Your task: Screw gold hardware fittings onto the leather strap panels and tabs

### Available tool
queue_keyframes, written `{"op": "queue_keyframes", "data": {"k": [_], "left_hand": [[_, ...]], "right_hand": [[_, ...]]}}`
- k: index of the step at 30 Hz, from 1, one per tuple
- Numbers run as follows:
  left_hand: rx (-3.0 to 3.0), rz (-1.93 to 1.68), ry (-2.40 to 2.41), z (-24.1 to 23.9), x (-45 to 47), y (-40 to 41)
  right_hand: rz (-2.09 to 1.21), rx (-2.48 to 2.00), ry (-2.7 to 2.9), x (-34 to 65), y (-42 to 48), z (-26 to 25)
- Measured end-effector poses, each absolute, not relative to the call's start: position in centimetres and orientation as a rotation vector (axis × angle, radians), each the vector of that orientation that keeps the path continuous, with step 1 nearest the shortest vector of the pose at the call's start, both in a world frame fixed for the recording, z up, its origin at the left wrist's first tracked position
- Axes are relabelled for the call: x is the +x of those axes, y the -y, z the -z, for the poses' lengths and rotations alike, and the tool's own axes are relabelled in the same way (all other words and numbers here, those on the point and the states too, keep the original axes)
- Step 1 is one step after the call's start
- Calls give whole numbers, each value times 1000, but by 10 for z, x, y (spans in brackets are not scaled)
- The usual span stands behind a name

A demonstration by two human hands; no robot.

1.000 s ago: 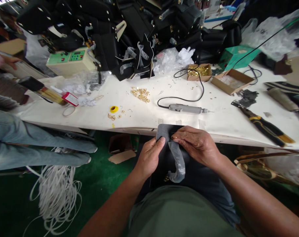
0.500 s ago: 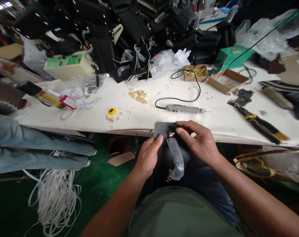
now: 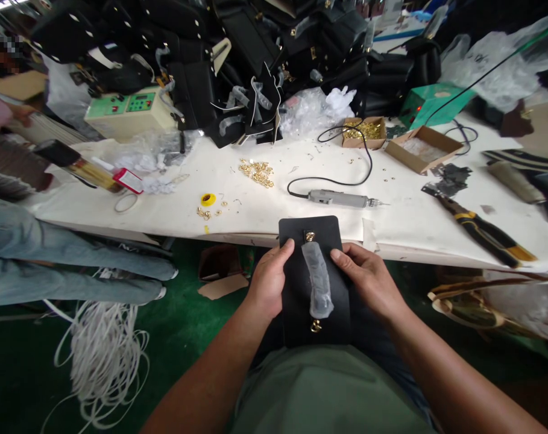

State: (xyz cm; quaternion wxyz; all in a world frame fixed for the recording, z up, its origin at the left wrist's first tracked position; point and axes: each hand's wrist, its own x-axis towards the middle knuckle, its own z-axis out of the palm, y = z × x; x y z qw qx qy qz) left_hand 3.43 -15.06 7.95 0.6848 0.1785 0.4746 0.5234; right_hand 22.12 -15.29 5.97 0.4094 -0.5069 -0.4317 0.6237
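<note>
I hold a flat black leather panel [image 3: 296,289] above my lap, its top edge over the table's front edge. A handle wrapped in clear plastic [image 3: 317,280] runs down its middle, with a gold fitting at each end. My left hand [image 3: 270,278] grips the panel's left edge, thumb on top. My right hand [image 3: 371,280] grips the right edge, thumb on the face.
On the white table [image 3: 255,208] lie a grey rotary tool [image 3: 341,198] with its cord, gold fittings [image 3: 257,171], yellow tape, pliers [image 3: 481,229] and cardboard boxes [image 3: 422,147]. Black bags are piled at the back. Another person's legs [image 3: 52,259] are at left, with coiled white cord [image 3: 104,355] on the floor.
My right hand left the upper gold fitting and moved to the panel's right edge. The panel now lies flat and fully facing me, with the wrapped handle straightened.
</note>
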Motion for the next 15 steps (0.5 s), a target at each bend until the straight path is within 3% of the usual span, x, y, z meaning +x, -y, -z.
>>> {"op": "queue_keyframes", "data": {"k": [4, 9, 15], "left_hand": [[398, -1182, -1060, -74, 34, 155], [429, -940, -991, -72, 34, 174], [367, -1080, -1035, -76, 31, 171]], "right_hand": [[-1592, -1231, 905, 215, 142, -55], [-1498, -1224, 825, 209, 122, -52], [-671, -1323, 1377, 220, 148, -63]]}}
